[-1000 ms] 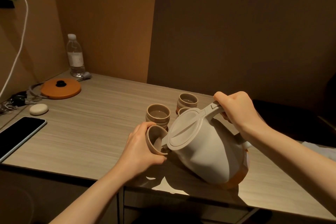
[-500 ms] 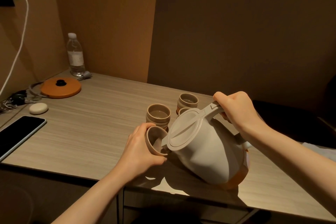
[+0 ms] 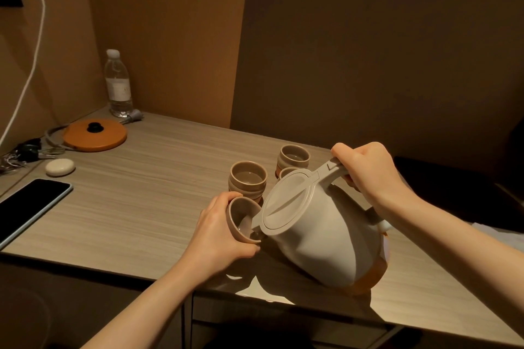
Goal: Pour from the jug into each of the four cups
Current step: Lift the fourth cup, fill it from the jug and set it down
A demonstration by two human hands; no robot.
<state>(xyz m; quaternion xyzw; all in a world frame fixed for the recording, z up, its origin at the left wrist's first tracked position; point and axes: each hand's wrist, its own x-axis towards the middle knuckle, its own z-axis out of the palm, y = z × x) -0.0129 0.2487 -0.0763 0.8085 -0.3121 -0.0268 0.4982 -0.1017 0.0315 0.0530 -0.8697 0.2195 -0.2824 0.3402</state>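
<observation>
Desk [image 3: 147, 207]: wood-grain top, task items grouped near the front edge, right of centre. Jug [image 3: 320, 235]: pale body with an orange base, lid closed, tipped steeply toward the left with its base lifted off the desk, spout reaching into the held cup. Right hand [image 3: 365, 173]: fingers wrapped fully round the jug handle from above, a closed carrying grip that sets the tilt (probably the reason the wrist sits high). Left hand [image 3: 221, 235]: fingers and thumb curled round the held cup [image 3: 242, 218], which is raised off the desk just inside the front edge and canted toward the spout, likely so the mouth meets the stream and nothing splashes. Whether liquid is flowing right now is hard to tell; a lighter patch shows inside the cup. Front standing cup [image 3: 248, 183]: upright just behind the held one, something pale inside, seemingly filled. Rear cup [image 3: 293, 157]: upright, nearer the back edge, also seems to hold liquid. Fourth cup [image 3: 289, 171]: only a rim visible behind the jug lid; contents hidden. Judgement: pour into this cup is under way, and at least two appear done. Toward the left edge: phone [image 3: 31, 204], orange lid [image 3: 95, 134], water bottle [image 3: 118, 85] at the back-left corner.
</observation>
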